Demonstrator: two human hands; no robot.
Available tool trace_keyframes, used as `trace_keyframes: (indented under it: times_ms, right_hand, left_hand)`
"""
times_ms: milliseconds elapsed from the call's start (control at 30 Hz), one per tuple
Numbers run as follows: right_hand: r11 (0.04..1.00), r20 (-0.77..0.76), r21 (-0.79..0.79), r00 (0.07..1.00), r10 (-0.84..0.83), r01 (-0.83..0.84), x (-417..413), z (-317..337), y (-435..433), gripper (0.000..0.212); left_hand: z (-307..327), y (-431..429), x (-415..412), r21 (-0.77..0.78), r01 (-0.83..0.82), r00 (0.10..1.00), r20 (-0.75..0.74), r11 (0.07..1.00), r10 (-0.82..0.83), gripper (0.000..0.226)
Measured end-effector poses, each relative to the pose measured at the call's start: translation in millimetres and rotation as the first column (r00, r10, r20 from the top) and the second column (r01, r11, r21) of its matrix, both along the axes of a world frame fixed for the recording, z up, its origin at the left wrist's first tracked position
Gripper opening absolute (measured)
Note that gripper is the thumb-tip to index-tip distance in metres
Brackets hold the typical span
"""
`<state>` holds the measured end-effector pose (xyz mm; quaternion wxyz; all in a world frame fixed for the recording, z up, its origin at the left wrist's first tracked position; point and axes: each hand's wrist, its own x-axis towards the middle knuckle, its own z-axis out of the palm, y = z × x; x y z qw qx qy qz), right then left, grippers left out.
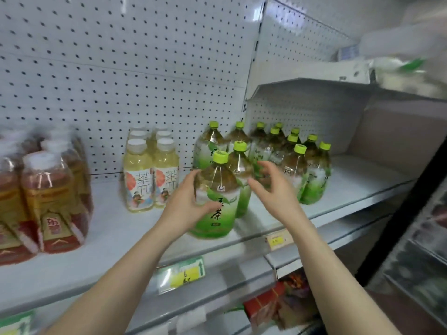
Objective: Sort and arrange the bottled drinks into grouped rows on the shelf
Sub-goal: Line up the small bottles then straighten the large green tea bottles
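Left hand [185, 206] grips green tea bottle [219, 189] near shelf edge [242, 245]

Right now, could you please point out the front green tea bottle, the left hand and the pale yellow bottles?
front green tea bottle [223, 220]: head view, on its label.
left hand [183, 204]: head view, on its back.
pale yellow bottles [139, 187]: head view, front-left bottle's label.

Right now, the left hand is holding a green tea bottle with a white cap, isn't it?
Not quite. The left hand does hold the green tea bottle, but its cap is lime green, not white, as the head view shows. The white caps are on the yellow bottles to the left.
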<state>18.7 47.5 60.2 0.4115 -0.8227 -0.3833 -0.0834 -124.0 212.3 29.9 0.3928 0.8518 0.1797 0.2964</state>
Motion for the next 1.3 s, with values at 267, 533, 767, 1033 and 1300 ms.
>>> trace_keyframes:
  times_ms: [267,533,767,1033,1300]
  right_hand:
    - [0.971,-0.004,-0.181,0.987,-0.161,0.158,25.2,-16.4,60.6,0.113]
    - [0.992,-0.2,-0.124,0.98,-0.007,-0.019,85.9,-8.7,109.1,0.113]
    - [0.985,-0.186,-0.121,0.978,0.096,-0.12,123.4,-3.8,145.2,0.112]
    - [0.963,-0.177,-0.15,0.964,0.196,-0.224,119.4,-8.7,122.9,0.104]
    - [0.905,0.46,0.381,0.888,-0.008,-0.189,101.9,-13.8,4.3,0.036]
  left_hand:
    - [-15.3,38.2,-21.8,0.092,-0.151,0.985,0.095,0.984,0.143,0.088]
    - [-15.5,53.1,-17.4,0.106,-0.118,0.989,0.098,0.987,0.108,0.088]
    - [-14.2,49.7,-17.0,0.011,-0.099,0.99,0.098,0.995,0.098,0.091]
    - [-12.8,37.0,-18.5,0.019,-0.139,0.986,0.1,0.99,0.137,0.078]
    - [-17.6,15.1,8.0,-0.017,-0.188,0.975,0.118,0.982,0.189,0.075]
